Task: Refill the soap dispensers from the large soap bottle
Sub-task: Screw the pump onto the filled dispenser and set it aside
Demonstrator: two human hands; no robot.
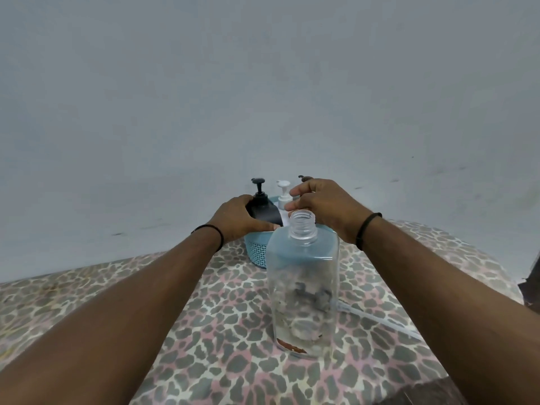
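A clear, uncapped bottle (304, 290) stands upright on the leopard-print table (233, 331), nearly empty with a trace of brown at the bottom. Behind it a light blue basket (258, 252) holds a black pump dispenser (263, 209), a white pump dispenser (283, 197) and a third one, mostly hidden, with a dark pump top (305, 178). My left hand (236, 217) grips the black dispenser's body. My right hand (324, 209) reaches into the basket with fingers curled around the hidden dispenser beside the white one.
A clear pump tube (377, 318) lies on the table to the right of the clear bottle. A plain grey wall stands directly behind the basket. The table's rounded edge curves along the right and front.
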